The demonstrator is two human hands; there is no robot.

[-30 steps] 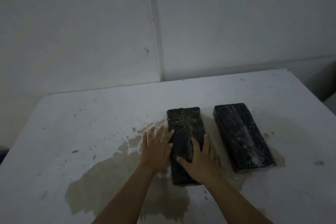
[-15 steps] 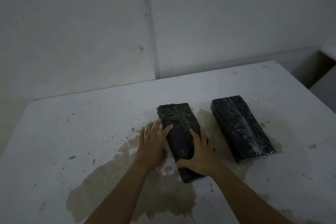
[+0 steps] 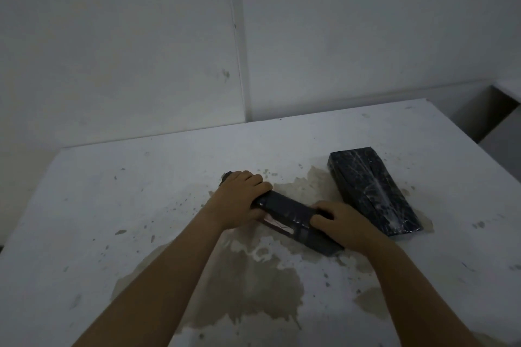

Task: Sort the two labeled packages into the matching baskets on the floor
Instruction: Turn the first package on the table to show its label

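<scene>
1. Package (image 3: 293, 220), black-wrapped, tipped up on edge, clamped between left hand (image 3: 239, 203) and right hand (image 3: 341, 224).
2. Second package (image 3: 372, 191): flat, just beyond right hand.
3. Pale label (image 3: 275, 224) near left palm: roll further, read before lifting.

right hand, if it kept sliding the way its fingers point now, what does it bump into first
The right hand grips the near package, fingers pointing left along it toward the left hand at the far end. Going straight on, it would probably meet that hand first; depth is hard to judge.
</scene>
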